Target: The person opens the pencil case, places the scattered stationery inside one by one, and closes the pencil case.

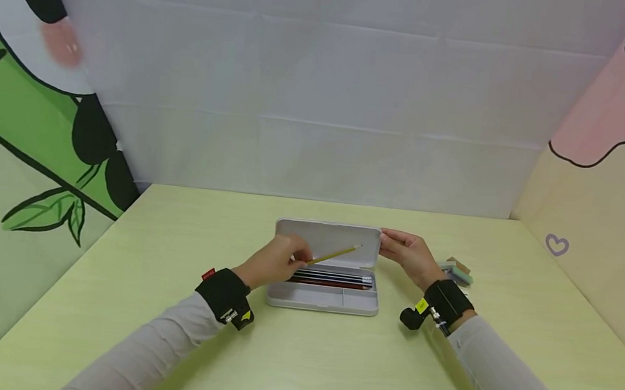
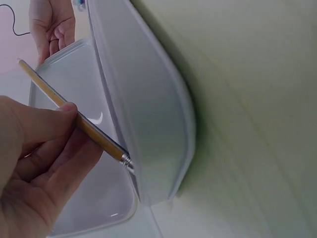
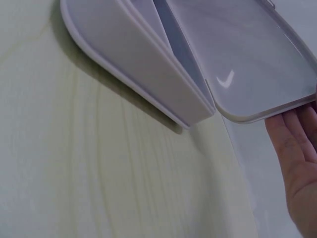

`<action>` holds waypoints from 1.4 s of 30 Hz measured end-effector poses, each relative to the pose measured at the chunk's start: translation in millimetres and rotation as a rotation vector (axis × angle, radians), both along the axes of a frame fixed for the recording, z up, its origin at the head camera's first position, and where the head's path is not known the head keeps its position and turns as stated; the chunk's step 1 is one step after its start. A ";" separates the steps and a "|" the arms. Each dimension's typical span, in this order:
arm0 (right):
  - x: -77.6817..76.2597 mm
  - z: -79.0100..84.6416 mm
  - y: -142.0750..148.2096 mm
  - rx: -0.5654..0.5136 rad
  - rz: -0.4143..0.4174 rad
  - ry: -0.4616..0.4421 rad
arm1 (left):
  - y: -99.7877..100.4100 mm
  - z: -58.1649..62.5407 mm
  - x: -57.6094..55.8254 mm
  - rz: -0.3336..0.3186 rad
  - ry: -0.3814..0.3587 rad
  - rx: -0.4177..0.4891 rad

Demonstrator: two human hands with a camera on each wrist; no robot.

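Observation:
A white pencil case (image 1: 313, 305) stands on the table with its lid (image 1: 309, 229) raised. My left hand (image 1: 278, 259) pinches a yellow pencil (image 1: 335, 255) between thumb and fingers above the case. In the left wrist view, the pencil (image 2: 49, 91) slants across the lid, its metal-banded end close to the case's wall. Several dark pencils (image 1: 332, 278) lie in the back compartment, partly hidden by my left hand. At the lid's right edge, my right hand (image 1: 411, 255) holds the rim; in the right wrist view its fingers (image 3: 285, 141) reach behind the lid.
Beyond my right wrist lie small green and brown block-like items (image 1: 458, 270), partly covered by the hand. The pale wood-grain table (image 1: 202, 222) meets a white sheet (image 1: 349, 161) at the back. Printed panels stand at both sides.

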State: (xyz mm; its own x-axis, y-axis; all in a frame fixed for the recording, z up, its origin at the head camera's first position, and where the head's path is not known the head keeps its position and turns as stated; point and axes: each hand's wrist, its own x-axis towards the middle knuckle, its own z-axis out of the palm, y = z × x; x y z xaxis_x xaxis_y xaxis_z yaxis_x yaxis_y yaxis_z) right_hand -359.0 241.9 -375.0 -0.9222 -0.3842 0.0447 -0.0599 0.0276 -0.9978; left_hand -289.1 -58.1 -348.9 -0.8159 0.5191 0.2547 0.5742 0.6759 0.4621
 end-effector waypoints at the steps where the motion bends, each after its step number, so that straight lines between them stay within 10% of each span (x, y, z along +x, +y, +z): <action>1: 0.3 0.3 -0.5 -0.003 0.003 0.002 | 0.6 -0.7 0.1 -0.002 0.005 -0.008; 16: -7.6 -0.1 -0.9 -0.009 0.015 0.000 | 10.1 -12.1 -3.7 -0.021 0.106 -0.219; 42: -19.2 7.1 3.2 -0.001 0.047 -0.033 | 16.9 -8.3 -14.1 0.009 0.097 -0.273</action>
State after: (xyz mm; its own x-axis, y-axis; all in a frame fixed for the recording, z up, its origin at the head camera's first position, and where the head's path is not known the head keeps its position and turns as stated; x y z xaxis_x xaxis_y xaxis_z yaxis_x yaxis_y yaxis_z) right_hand -378.2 245.1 -368.0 -0.9039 -0.4274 0.0155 -0.0285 0.0240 -0.9993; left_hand -303.2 -41.1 -357.2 -0.7994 0.5720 0.1838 0.6003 0.7729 0.2058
